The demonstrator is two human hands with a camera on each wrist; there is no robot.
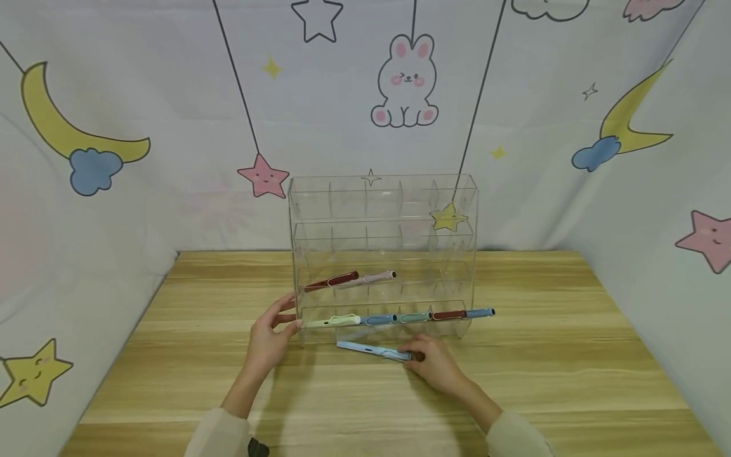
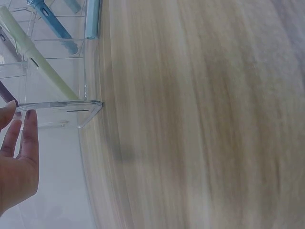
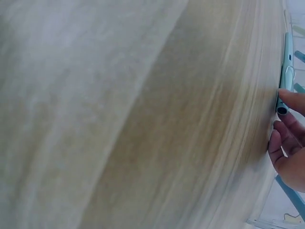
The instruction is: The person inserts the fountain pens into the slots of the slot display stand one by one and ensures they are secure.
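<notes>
A clear stepped acrylic rack (image 1: pixel 473 266) stands on the table with pens leaning in its two lower tiers. At its left side panel, my left hand (image 1: pixel 270 333) grips the edge, thumb toward the front and fingers along the outer face. My right hand (image 1: pixel 434 363) pinches a light blue pen (image 1: pixel 365 348) by one end, low in front of the rack; in the right wrist view, thumb and fingers hold that pen (image 3: pixel 287 57). The bottom tier holds a pale green pen (image 1: pixel 334 321), a blue pen (image 1: pixel 378 319), a green pen (image 1: pixel 415 317), a dark red pen (image 1: pixel 449 315) and another blue pen (image 1: pixel 481 313).
One tier up lie a dark red pen (image 1: pixel 342 278) and a pale pink pen (image 1: pixel 377 277). The wooden table (image 1: pixel 542 355) ends at a patterned cloth (image 1: pixel 342 127) behind and at both sides. A small black object (image 1: pixel 258 448) shows beside the left sleeve.
</notes>
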